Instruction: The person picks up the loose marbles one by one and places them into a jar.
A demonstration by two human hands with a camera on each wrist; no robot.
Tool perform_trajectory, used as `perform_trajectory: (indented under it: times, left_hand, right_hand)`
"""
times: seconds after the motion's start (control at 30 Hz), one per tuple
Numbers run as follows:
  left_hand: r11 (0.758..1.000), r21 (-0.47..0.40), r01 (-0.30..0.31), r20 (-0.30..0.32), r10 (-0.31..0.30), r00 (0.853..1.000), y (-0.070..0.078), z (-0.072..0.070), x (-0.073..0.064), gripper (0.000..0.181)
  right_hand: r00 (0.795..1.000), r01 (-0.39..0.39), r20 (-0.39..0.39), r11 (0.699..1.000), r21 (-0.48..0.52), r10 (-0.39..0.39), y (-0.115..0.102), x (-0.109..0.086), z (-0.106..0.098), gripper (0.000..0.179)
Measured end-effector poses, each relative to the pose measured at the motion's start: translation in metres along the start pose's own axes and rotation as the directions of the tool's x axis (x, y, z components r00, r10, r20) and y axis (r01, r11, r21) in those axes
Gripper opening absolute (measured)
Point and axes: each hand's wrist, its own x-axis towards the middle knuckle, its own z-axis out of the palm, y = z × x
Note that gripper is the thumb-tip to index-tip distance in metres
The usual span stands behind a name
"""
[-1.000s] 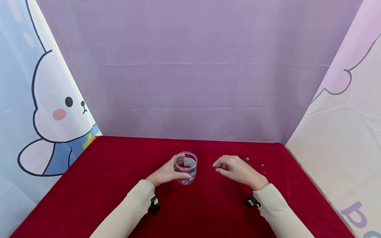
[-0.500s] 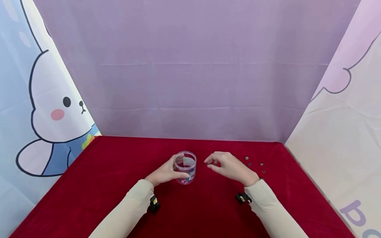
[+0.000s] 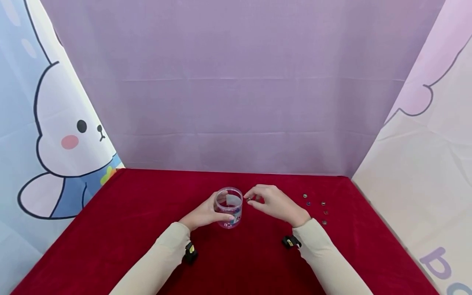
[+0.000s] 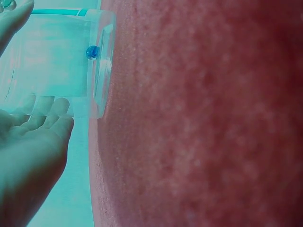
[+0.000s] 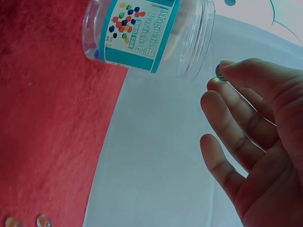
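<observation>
A clear plastic jar (image 3: 230, 209) stands upright on the red cloth, uncapped. My left hand (image 3: 202, 215) grips it from the left, thumb across the front and fingers behind. Its label (image 5: 137, 33), printed with coloured balls and "Magnetic Particle", shows in the right wrist view. One blue marble (image 4: 93, 52) lies at the jar's bottom. Just right of the rim, my right hand (image 3: 275, 203) pinches a small glass marble (image 5: 221, 72) between thumb and forefinger; the other fingers are loosely bent.
Several loose marbles (image 3: 323, 203) lie scattered on the red cloth (image 3: 147, 192) to the right of my right hand. A lilac curtain (image 3: 236, 102) closes off the back, with printed sheets (image 3: 424, 184) at either side.
My right hand has moved left and slightly up to the jar's rim with the marble pinched in it. The left hand and jar have stayed in place.
</observation>
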Motion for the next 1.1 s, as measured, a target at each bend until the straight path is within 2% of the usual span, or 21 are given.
perform_trajectory:
  times: [0.57, 0.87, 1.1]
  left_hand:
    - [1.000, 0.001, -0.003, 0.007, 0.003, 1.000, 0.006, 0.000, -0.003, 0.091]
    - [1.000, -0.013, -0.004, 0.000, 0.004, 1.000, 0.008, -0.001, -0.005, 0.090]
    - [0.999, -0.032, 0.000, 0.007, 0.001, 1.000, 0.007, -0.002, -0.003, 0.090]
  right_hand:
    - [0.998, 0.049, -0.036, 0.997, 0.051, -0.048, -0.008, 0.023, 0.012, 0.022]
    - [0.999, 0.018, -0.028, 0.999, 0.051, -0.017, -0.009, 0.029, 0.014, 0.022]
    - [0.999, 0.028, -0.032, 0.997, 0.066, -0.026, -0.010, 0.032, 0.014, 0.022]
